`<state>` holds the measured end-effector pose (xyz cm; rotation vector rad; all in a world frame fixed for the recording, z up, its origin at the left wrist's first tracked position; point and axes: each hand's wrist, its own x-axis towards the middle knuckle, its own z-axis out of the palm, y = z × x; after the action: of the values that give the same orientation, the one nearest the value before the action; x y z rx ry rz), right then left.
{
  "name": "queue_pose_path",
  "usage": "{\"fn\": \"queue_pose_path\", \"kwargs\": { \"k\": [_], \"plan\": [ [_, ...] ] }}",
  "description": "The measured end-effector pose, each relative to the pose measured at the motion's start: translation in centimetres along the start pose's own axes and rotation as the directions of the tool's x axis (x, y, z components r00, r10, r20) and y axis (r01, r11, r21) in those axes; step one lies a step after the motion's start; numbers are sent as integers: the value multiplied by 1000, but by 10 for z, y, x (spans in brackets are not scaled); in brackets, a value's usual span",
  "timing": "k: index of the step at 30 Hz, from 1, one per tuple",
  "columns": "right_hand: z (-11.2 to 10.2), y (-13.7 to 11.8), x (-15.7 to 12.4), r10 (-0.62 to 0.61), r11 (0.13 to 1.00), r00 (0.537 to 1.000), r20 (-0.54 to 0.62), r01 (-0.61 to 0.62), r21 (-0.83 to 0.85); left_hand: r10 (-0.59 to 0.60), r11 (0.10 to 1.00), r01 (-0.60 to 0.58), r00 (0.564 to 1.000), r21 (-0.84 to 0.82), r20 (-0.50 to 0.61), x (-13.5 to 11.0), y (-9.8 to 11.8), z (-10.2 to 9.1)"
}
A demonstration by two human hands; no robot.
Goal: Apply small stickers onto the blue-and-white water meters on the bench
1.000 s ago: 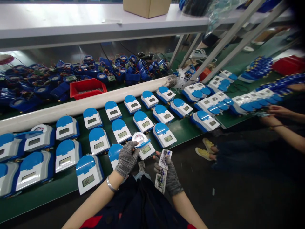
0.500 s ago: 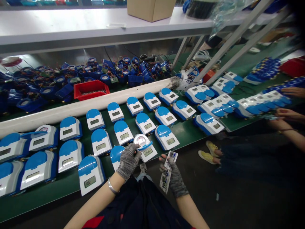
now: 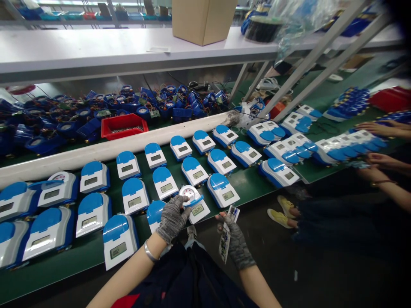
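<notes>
Boxy plastic meter point(image 3: 196, 203), round dial, knit-gloved fingers point(image 3: 183, 203)

We see a white-bodied plastic meter with its blue lid flipped open point(image 3: 195, 202), baring a round white dial above a small grey display; it lies flat at the near edge of the green worktop point(image 3: 253, 182). A strip of printed labels point(image 3: 226, 234) hangs upright, just off that edge.

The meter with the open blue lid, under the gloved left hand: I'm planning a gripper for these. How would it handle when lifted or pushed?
The meter looks rigid and boxy with a flat base, so it probably slides rather than rolls. Its raised lid may flap or snag. The left hand grips it gloved, perhaps because the glossy plastic is slippery.
</notes>
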<state>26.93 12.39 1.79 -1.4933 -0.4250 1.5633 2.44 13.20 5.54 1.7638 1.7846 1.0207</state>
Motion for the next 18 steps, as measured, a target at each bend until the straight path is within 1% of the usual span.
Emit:
{"fn": "queue_pose_path", "kwargs": {
  "k": [3, 6, 9, 12, 14, 15, 17, 18],
  "plan": [
    [-5, -1, 12, -101, 992, 992, -75, 95, -80, -1, 1000, 1, 1000, 1, 9, -4, -1, 3],
    [-14, -8, 25, -171, 980, 977, -131, 155, -125, 1, 1000, -1, 1000, -8, 4, -3, -4, 8],
    [-25, -22, 33, -199, 974, 964, -178, 174, -146, -3, 1000, 3, 1000, -4, -20, 4, -6, 12],
    [-37, -40, 36, -198, 976, 959, -203, 174, -130, -37, 999, 39, 995, 23, -97, 14, -8, 11],
    [-45, -53, 35, -208, 975, 957, -201, 187, -120, -77, 997, 80, 986, 11, -146, 20, -7, 9],
    [-48, -60, 32, -221, 973, 957, -190, 201, -116, -99, 995, 98, 983, -10, -153, 22, -5, 7],
    [-51, -73, 23, -245, 967, 960, -132, 233, -103, -143, 988, 134, 981, -76, -133, 23, 4, 5],
    [-50, -79, 16, -252, 966, 964, -88, 245, -87, -167, 980, 155, 982, -122, -94, 22, 13, 4]
  ]
}}
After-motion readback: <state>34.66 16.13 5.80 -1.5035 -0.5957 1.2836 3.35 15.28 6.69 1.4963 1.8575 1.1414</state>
